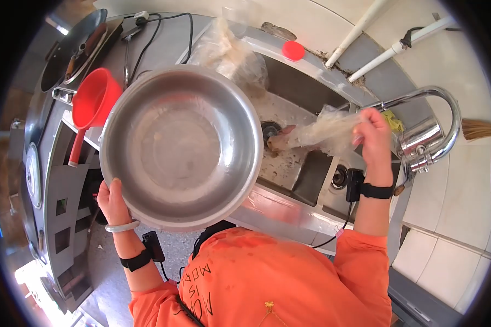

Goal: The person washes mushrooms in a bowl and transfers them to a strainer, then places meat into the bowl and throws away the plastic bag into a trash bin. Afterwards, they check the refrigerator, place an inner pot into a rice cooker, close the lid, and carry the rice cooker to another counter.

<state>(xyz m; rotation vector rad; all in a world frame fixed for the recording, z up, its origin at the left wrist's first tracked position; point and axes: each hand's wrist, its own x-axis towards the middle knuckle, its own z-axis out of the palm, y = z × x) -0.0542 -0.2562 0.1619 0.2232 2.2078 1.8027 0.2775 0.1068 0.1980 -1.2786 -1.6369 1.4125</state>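
My left hand (pixel 113 203) grips the near-left rim of a large stainless steel basin (pixel 180 147). The basin is tilted toward me, and its inside looks wet with nothing in it. On the right, my right hand (pixel 374 135) pinches the end of a clear plastic bag (pixel 333 133) above the sink. The bag stretches down to the left, and something brownish and pinkish shows at its lower end near the drain. Below lies the steel sink (pixel 289 82), with small scraps on its bottom.
A chrome faucet (pixel 447 103) arches at the right. A red dipper (pixel 95 98) is left of the basin, by a wok (pixel 90 32). More plastic bags (pixel 229 54) lie on the sink's back-left edge, near a red lid (pixel 293 50). A brush (pixel 479 129) hangs at far right.
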